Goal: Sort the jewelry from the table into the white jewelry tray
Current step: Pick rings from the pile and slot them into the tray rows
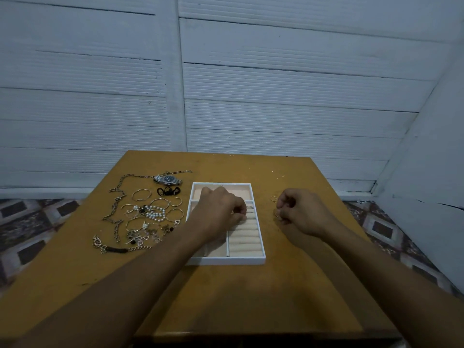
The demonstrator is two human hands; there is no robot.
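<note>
Tray: white jewelry tray (226, 261) sits mid-tabletop (226, 297), its long side running away from the person; pale peach lining inside; padded ring rolls (244, 239) fill the right-hand section
Left hand: left hand (221, 212) is over the tray, forearm crossing the near-left compartments and hiding them
Left fingers: fingers (242, 209) curled tight, tips pressed down on the upper ring rolls; the knuckles hide what's under them, so I cannot tell if they're pinching a ring
Slotted ring: thin band (249, 208) peeks out of the rolls just past those fingertips
Right hand: right hand (301, 212) is low over the tabletop, just right of the tray and clear of its rim
Right fingers: curled in, thumb and forefinger (282, 209) pinching a small gold ring (277, 214)
Loose ring: second ring (274, 198) lies on the tabletop just beyond, near the knuckles
Unsorted pile: all left of the tray; wristwatch (167, 179) at the far end, black band (168, 190) just below it; long chain (118, 197) snakes down the outer edge; hoops (141, 194) and pearl bracelet (155, 213) tangle in the middle; chain bracelet (118, 249) lies nearest the person
Backdrop: white panelled wall (276, 96) behind; patterned floor (25, 222) either side
</note>
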